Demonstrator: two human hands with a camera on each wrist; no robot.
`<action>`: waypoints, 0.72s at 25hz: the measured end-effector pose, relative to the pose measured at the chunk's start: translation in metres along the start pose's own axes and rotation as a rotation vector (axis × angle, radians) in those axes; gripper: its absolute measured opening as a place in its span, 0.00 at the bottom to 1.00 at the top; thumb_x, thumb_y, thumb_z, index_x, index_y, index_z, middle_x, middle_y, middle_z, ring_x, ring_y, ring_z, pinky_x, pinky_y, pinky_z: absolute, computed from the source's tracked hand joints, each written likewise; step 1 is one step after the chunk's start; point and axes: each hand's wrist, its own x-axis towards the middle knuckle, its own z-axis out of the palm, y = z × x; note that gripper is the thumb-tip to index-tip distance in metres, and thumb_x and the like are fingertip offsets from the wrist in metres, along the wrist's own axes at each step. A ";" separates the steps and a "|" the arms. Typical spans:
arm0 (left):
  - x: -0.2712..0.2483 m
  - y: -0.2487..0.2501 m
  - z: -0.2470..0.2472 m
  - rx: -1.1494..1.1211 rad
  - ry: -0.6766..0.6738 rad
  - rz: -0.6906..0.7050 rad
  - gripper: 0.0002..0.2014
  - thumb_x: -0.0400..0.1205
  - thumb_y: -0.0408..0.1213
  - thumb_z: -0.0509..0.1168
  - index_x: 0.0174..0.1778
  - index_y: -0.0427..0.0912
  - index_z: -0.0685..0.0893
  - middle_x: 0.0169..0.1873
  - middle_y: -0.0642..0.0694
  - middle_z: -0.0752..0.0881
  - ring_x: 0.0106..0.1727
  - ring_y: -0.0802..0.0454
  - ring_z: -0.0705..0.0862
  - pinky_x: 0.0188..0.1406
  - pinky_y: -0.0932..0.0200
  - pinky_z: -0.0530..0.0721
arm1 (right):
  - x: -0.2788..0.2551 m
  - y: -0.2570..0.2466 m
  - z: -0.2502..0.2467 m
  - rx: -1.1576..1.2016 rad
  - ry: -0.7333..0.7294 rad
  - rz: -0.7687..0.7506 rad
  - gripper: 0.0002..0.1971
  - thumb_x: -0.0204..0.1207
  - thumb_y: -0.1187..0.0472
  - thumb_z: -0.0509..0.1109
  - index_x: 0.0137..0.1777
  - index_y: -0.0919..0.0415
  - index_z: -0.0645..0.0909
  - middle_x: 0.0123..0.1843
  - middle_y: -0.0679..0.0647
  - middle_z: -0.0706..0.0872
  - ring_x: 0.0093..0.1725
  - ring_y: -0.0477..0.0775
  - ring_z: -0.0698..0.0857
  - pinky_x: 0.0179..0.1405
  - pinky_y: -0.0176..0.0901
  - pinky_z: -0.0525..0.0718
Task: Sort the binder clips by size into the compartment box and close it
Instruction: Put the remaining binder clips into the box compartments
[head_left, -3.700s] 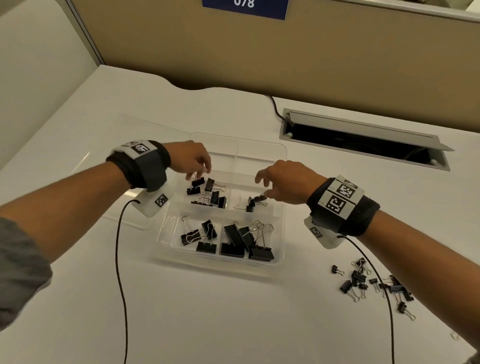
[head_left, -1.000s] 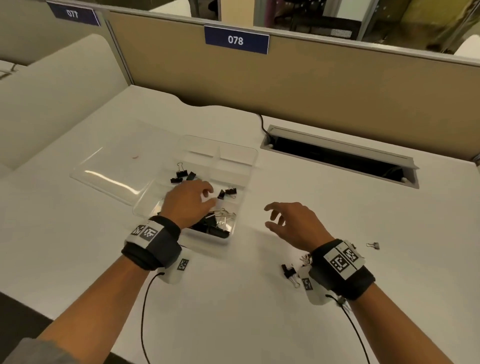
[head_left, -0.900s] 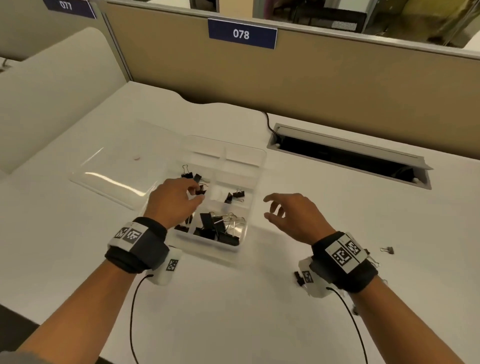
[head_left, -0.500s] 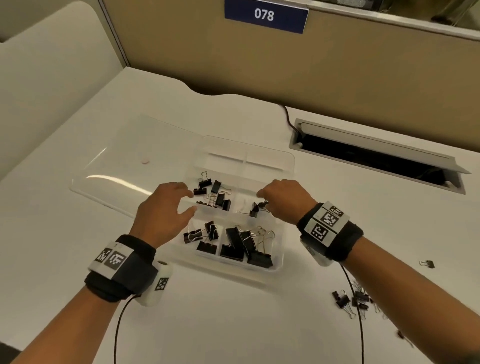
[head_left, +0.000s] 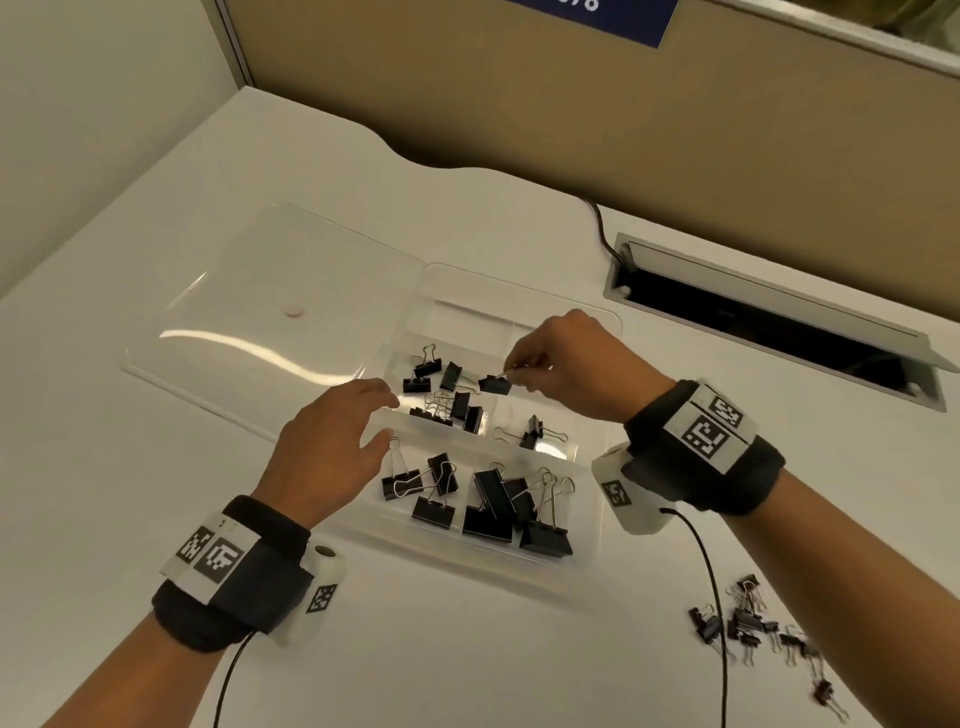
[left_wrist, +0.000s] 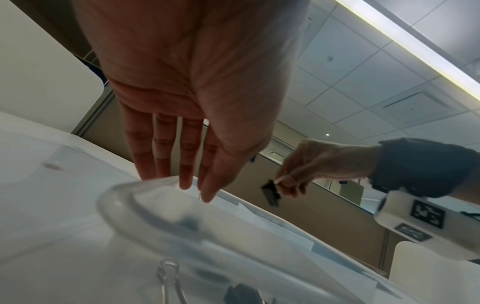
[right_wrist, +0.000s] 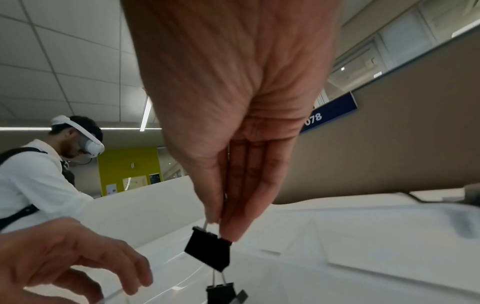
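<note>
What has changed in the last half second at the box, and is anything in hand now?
The right hand has lifted and moved left over the clear plastic compartment box; it now pinches a small black binder clip by its wire handles. The left hand stays open at the box's left edge. The lid lies open as before, and loose clips remain on the table.

A blue sign (right_wrist: 329, 112) mounted on the tan partition wall (right_wrist: 389, 144) shows white digits reading "078" in the right wrist view, while the black-and-white square code markers (head_left: 709, 432) on the wristbands carry no readable text.
</note>
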 end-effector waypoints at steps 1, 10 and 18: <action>0.000 -0.001 0.001 -0.010 -0.002 -0.003 0.16 0.82 0.42 0.65 0.67 0.53 0.81 0.73 0.57 0.76 0.74 0.56 0.74 0.71 0.55 0.71 | 0.006 -0.006 0.001 0.043 0.003 -0.024 0.11 0.81 0.59 0.69 0.59 0.58 0.88 0.50 0.51 0.92 0.44 0.46 0.87 0.52 0.40 0.85; -0.001 -0.004 0.002 -0.123 -0.014 0.021 0.23 0.78 0.22 0.63 0.65 0.48 0.83 0.72 0.54 0.79 0.67 0.52 0.82 0.71 0.55 0.77 | 0.005 0.030 0.021 -0.324 -0.232 0.167 0.16 0.78 0.58 0.70 0.65 0.51 0.81 0.59 0.53 0.85 0.55 0.54 0.85 0.56 0.46 0.83; -0.002 0.000 -0.001 -0.155 0.000 -0.021 0.24 0.79 0.22 0.63 0.68 0.48 0.81 0.69 0.50 0.82 0.67 0.49 0.83 0.70 0.57 0.75 | 0.008 0.034 0.043 -0.377 -0.547 0.136 0.21 0.79 0.54 0.69 0.72 0.48 0.73 0.63 0.53 0.77 0.55 0.55 0.80 0.49 0.44 0.77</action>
